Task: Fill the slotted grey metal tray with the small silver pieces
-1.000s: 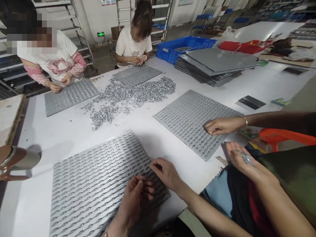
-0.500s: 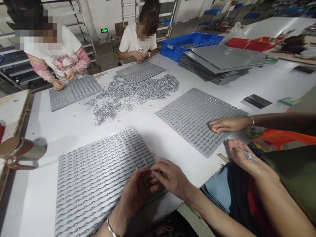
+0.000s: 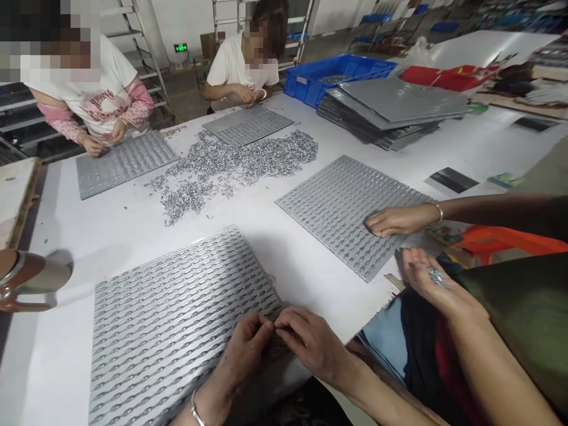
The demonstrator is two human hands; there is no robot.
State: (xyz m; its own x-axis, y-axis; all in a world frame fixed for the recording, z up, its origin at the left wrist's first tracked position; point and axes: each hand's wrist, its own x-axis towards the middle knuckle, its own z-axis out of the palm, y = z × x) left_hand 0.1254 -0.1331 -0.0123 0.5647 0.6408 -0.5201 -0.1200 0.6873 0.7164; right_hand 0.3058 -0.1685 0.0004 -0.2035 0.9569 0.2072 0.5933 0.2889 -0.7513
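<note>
A grey ribbed tray (image 3: 173, 319) full of small metal pieces lies on the white table (image 3: 133, 236) in front of me. Both hands meet at the tray's near right corner. My left hand (image 3: 246, 349) has its fingers curled and pinched together, a bracelet on its wrist. Fingertip to fingertip with it, my right hand (image 3: 310, 343) is pinched too. What the fingers hold is too small to make out.
A heap of small metal pieces (image 3: 235, 168) lies mid-table. A person at my right touches another tray (image 3: 341, 207) with one hand (image 3: 394, 222) and holds pieces in the other (image 3: 428, 281). Two people work at trays across the table. Stacked grey trays (image 3: 390, 112), a blue bin (image 3: 328, 77), a mug (image 3: 26, 284).
Both my hands have drawn back toward me to the tray's near right corner, and their fingertips have come together. The view has shifted slightly.
</note>
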